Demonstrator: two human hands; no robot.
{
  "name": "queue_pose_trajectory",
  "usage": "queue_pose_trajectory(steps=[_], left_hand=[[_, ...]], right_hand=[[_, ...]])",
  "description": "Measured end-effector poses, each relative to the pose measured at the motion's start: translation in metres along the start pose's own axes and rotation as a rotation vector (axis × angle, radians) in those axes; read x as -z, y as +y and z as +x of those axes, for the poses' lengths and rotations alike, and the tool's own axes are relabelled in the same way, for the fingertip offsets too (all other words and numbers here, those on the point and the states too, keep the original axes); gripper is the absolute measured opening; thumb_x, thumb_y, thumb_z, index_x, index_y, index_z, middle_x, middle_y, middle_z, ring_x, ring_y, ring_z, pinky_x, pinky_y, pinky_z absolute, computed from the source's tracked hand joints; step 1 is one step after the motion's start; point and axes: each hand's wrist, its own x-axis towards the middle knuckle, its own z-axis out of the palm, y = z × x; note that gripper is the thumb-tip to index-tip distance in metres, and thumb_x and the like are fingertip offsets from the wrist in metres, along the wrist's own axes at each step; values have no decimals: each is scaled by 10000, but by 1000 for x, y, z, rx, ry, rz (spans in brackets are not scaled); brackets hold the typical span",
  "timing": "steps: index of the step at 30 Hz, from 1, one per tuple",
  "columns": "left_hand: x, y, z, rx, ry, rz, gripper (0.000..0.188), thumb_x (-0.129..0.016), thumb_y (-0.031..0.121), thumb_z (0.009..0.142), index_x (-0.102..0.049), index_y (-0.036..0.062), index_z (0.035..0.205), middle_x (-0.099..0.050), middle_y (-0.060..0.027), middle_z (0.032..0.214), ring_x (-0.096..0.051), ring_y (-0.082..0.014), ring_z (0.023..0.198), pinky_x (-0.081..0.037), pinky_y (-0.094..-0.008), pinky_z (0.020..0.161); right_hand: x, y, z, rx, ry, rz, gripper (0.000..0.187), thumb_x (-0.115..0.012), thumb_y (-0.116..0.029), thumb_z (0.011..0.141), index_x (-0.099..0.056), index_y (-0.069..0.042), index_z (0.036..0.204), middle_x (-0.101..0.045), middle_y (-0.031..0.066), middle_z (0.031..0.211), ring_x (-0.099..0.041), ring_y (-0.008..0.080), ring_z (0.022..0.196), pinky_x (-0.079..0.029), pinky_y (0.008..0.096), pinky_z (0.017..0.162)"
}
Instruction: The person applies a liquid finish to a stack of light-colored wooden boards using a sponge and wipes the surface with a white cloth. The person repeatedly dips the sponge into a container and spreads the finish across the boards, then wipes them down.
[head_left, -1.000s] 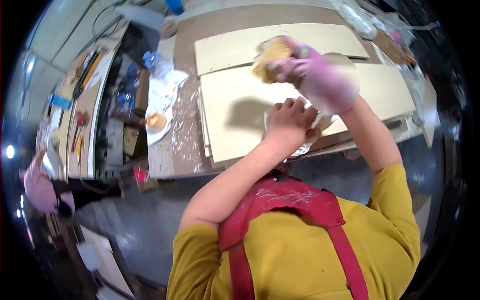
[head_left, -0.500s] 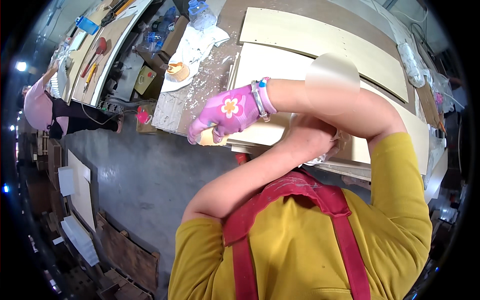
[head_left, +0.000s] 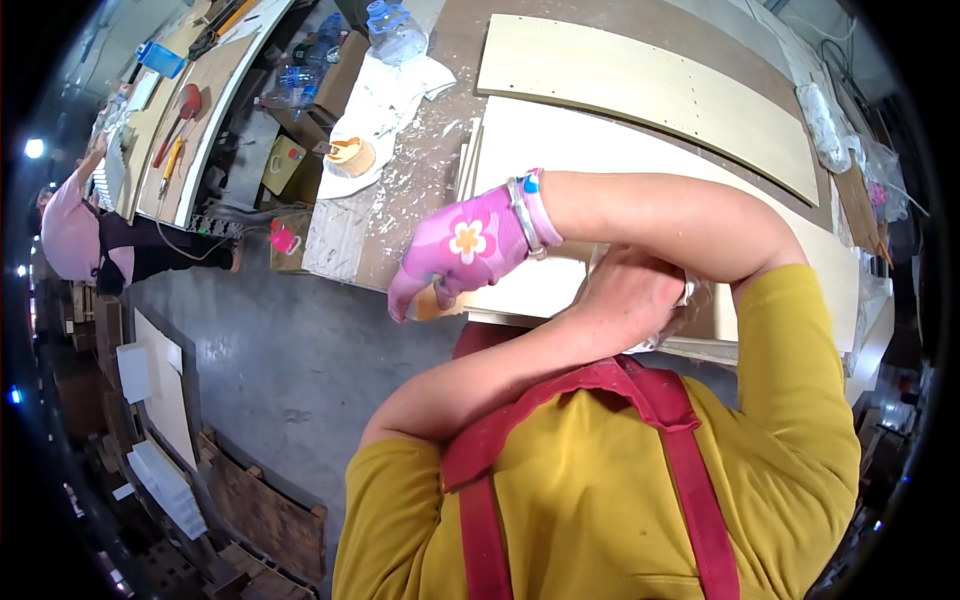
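Fingers of our right hand [head_left: 462, 252], in a pink flowered glove, curl down over the near edge of the pale wooden panel [head_left: 640, 170]; whether they pinch anything we cannot tell. Our bare left hand [head_left: 628, 298] rests closed on the same panel, its fingers hidden under the crossed forearm.

The panel is smooth, light and rectangular, lying flat on the paint-spattered workbench [head_left: 400, 200], its long axis running left to right. A second panel [head_left: 650, 85] lies just beyond it. Far left, another person [head_left: 75, 235] works at a bench. A small round tub [head_left: 348, 155] with yellowish contents sits on white paper, a clear plastic bottle [head_left: 392, 28] behind it.
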Motion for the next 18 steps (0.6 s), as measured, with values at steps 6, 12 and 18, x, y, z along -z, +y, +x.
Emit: queue_pose_trajectory(steps=[6,12,18], left_hand=[[6,4,4,21,-112,85,389,-745,206,628,-636,46,966,-571,-156,1098,-524,-319,1071,-421,-437,883],[7,6,2,36,-165,184,408,-756,230,638,-642,-4,952,-546,-128,1126,-500,-275,1054,-406,-391,901],[6,5,5,6,-168,248,314,-739,208,640,-638,6,858,-538,-116,1028,-517,-256,1015,-417,-384,842]], right_hand=[[19,45,-6,87,153,-149,411,-556,10,767,-577,-71,1170,-650,135,894,-604,233,715,-487,353,667],[52,71,-37,76,364,-181,439,-570,32,790,-597,-110,1205,-641,97,840,-604,199,729,-480,345,670],[82,91,-64,-56,587,-346,397,-575,6,800,-605,-121,1175,-665,115,882,-609,249,733,-482,365,687]])
